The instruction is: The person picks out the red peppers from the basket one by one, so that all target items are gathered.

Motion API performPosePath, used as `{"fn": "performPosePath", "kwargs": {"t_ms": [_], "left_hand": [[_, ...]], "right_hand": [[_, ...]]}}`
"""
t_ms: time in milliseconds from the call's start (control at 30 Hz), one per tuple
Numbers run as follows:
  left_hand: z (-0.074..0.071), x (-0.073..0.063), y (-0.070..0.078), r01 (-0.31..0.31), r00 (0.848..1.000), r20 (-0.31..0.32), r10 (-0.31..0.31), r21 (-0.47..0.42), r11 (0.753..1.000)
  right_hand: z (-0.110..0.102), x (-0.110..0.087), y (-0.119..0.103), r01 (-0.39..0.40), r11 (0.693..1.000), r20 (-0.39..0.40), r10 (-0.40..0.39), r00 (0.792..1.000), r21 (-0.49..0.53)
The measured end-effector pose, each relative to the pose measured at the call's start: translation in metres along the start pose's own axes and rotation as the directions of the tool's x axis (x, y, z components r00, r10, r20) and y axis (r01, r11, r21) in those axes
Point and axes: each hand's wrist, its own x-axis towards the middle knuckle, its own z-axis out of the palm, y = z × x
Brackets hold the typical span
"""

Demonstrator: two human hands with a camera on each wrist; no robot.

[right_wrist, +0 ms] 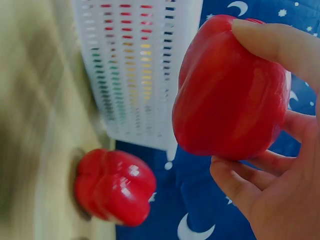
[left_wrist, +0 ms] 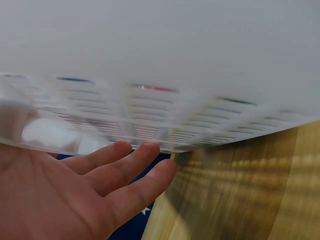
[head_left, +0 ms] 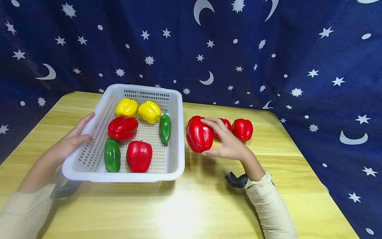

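1. One white basket is gripped by the left hand, thumb over its rim.
2. The right hand pinches a raised red pepper above the wooden surface, just beside the basket.
3. Inside, nearest, sit a squat red pepper and a long green pepper.
4. Midway lie another red pepper and a slim green chili.
5. Two yellow peppers lie toward the basket's far end.
6. Beyond the right hand, two more red peppers rest.
7. Dark-blue cloth with moons and stars hangs behind.
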Motion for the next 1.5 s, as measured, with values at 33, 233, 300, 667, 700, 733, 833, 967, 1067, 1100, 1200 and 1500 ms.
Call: {"fn": "performPosePath", "kwargs": {"t_ms": [33, 233, 300, 667, 700, 733, 833, 967, 1067, 1100, 1200, 1500], "left_hand": [[-0.001, 0.0, 0.0, 0.0, 1.0, 0.0, 0.0, 0.002, 1.0], [-0.003, 0.0, 0.003, 0.021, 1.0, -0.005, -0.021, 0.007, 1.0], [-0.004, 0.0, 0.003, 0.024, 1.0, -0.005, -0.024, 0.005, 1.0], [-0.002, 0.0, 0.005, 0.047, 0.999, -0.013, -0.047, 0.036, 0.998], [-0.002, 0.0, 0.005, 0.05, 0.999, -0.013, -0.05, 0.04, 0.998], [-0.002, -0.001, 0.005, 0.052, 0.999, -0.015, -0.051, 0.045, 0.998], [-0.001, -0.001, 0.005, 0.057, 0.998, -0.015, -0.056, 0.05, 0.997], [0.0, -0.001, 0.005, 0.065, 0.998, -0.019, -0.064, 0.053, 0.996], [0.0, -0.001, 0.004, 0.073, 0.997, -0.018, -0.072, 0.05, 0.996], [0.0, -0.001, 0.004, 0.071, 0.997, -0.017, -0.07, 0.048, 0.996], [0.0, -0.001, 0.003, 0.058, 0.998, -0.012, -0.058, 0.034, 0.998], [0.0, -0.002, 0.002, 0.052, 0.999, -0.014, -0.052, 0.042, 0.998]], "right_hand": [[0.0, -0.002, 0.001, -0.006, 1.0, 0.001, 0.006, 1.0, -0.003], [0.003, -0.008, 0.009, -0.027, 1.0, -0.008, 0.027, 1.0, -0.006], [0.004, -0.01, 0.011, -0.034, 0.999, -0.009, 0.034, 0.999, 0.0], [0.013, -0.012, 0.022, -0.12, 0.993, 0.099, 0.121, 0.988, -0.019], [0.014, -0.012, 0.023, -0.128, 0.992, 0.116, 0.13, 0.985, -0.024], [0.015, -0.012, 0.024, -0.133, 0.991, 0.135, 0.136, 0.981, -0.028], [0.017, -0.012, 0.025, -0.136, 0.99, 0.184, 0.14, 0.973, -0.036], [0.021, -0.013, 0.026, -0.139, 0.99, 0.227, 0.144, 0.963, -0.039], [0.023, -0.014, 0.026, -0.144, 0.988, 0.256, 0.153, 0.955, -0.052], [0.024, -0.014, 0.026, -0.146, 0.988, 0.264, 0.156, 0.952, -0.059], [0.024, -0.015, 0.026, -0.149, 0.986, 0.286, 0.165, 0.944, -0.077], [0.025, -0.017, 0.021, -0.174, 0.974, 0.329, 0.213, 0.92, -0.146]]}}
